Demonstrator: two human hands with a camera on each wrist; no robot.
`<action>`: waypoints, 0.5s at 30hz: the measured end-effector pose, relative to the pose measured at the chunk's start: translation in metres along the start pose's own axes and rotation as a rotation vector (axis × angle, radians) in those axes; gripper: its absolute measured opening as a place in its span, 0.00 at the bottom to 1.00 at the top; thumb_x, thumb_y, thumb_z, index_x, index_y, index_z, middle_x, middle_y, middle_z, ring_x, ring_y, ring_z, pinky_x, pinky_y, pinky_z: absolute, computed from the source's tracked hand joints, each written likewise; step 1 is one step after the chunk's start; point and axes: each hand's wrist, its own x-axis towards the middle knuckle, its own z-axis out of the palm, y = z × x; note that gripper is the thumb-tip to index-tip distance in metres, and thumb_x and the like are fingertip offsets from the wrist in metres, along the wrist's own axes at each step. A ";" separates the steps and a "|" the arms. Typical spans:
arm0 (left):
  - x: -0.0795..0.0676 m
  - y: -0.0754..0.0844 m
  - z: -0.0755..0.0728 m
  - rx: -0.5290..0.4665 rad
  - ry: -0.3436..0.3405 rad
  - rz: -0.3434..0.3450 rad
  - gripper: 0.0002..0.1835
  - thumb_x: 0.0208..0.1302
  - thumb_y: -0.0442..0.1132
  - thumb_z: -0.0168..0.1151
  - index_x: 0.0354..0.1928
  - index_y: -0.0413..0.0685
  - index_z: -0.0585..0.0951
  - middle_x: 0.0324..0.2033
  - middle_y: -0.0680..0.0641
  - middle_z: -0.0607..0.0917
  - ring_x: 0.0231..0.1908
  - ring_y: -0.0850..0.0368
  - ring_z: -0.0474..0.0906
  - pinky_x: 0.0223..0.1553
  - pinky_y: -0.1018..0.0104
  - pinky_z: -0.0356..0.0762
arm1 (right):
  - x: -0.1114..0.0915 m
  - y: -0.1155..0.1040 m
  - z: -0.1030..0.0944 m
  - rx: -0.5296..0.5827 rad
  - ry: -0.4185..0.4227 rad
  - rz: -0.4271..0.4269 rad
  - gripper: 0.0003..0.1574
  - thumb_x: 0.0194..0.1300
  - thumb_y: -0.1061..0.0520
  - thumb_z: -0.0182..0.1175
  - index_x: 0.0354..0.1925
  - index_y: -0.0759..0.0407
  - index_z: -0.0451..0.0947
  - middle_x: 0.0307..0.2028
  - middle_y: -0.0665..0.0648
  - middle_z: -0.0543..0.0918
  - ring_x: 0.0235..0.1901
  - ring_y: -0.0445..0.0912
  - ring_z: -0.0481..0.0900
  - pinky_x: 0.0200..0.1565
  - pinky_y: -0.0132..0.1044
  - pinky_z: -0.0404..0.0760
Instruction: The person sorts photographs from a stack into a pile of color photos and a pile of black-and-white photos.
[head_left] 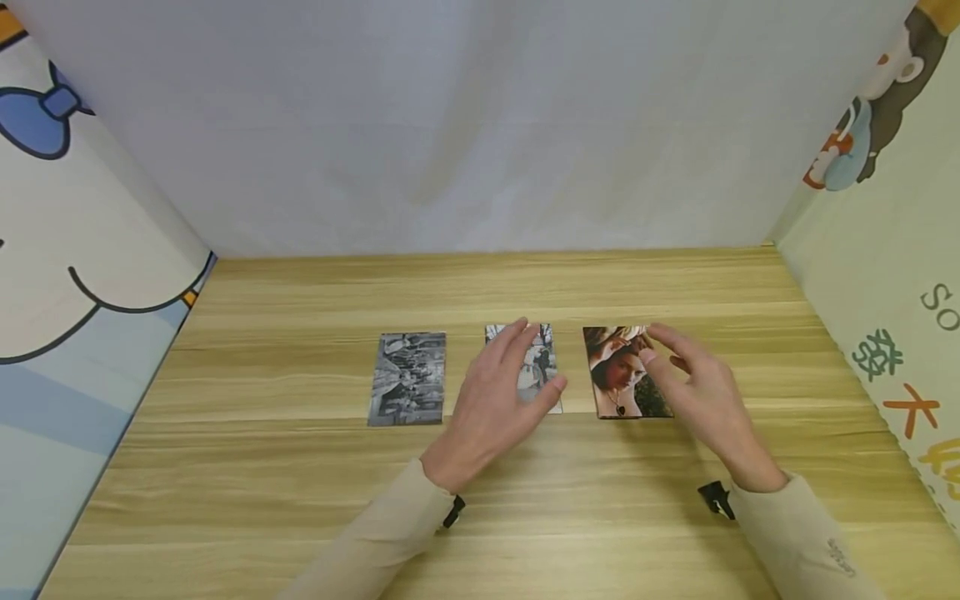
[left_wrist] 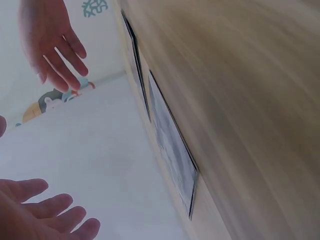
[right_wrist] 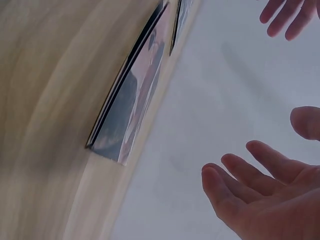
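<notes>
Three photo cards lie in a row on the table. The left one is a black-and-white photo card (head_left: 407, 379). A second black-and-white photo card (head_left: 551, 396) lies in the middle, partly covered from view by my left hand (head_left: 495, 396), which hovers over it with fingers extended. At the right is a colour photo card (head_left: 621, 379) of a person wearing a pendant; its edge looks layered in the right wrist view, like a small stack. My right hand (head_left: 701, 392) is held above its right side, fingers relaxed and apart from it. Neither hand holds anything.
The wood-grain table (head_left: 300, 500) ends at a pale curtain-like backdrop (head_left: 480, 167). Side panels with cartoon prints stand at the left (head_left: 90, 233) and right (head_left: 892, 275). Each wrist carries a small black device beside a beige sleeve (head_left: 390, 525).
</notes>
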 end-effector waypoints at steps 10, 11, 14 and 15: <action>-0.005 -0.020 -0.012 0.201 -0.010 0.004 0.43 0.71 0.62 0.60 0.77 0.40 0.64 0.77 0.35 0.61 0.76 0.36 0.57 0.75 0.39 0.56 | 0.004 -0.005 0.018 -0.100 -0.035 -0.046 0.33 0.79 0.47 0.57 0.70 0.68 0.72 0.73 0.69 0.67 0.72 0.69 0.63 0.68 0.69 0.65; -0.005 -0.022 -0.014 0.217 -0.017 -0.003 0.44 0.71 0.62 0.60 0.77 0.40 0.64 0.77 0.35 0.60 0.76 0.35 0.56 0.75 0.39 0.55 | 0.005 -0.005 0.020 -0.106 -0.045 -0.049 0.33 0.79 0.47 0.57 0.70 0.68 0.71 0.74 0.69 0.67 0.72 0.69 0.63 0.68 0.69 0.64; -0.007 -0.026 -0.017 0.258 -0.047 -0.034 0.45 0.71 0.63 0.59 0.78 0.40 0.62 0.78 0.34 0.58 0.77 0.35 0.53 0.76 0.40 0.52 | 0.006 -0.006 0.025 -0.126 -0.072 -0.057 0.34 0.78 0.47 0.57 0.71 0.67 0.71 0.74 0.69 0.65 0.73 0.69 0.62 0.68 0.69 0.64; -0.007 -0.027 -0.017 0.271 -0.057 -0.043 0.46 0.71 0.64 0.58 0.78 0.40 0.61 0.79 0.34 0.57 0.77 0.35 0.52 0.76 0.39 0.51 | 0.006 -0.007 0.027 -0.133 -0.081 -0.061 0.35 0.78 0.47 0.57 0.71 0.66 0.70 0.75 0.69 0.65 0.73 0.69 0.62 0.68 0.70 0.64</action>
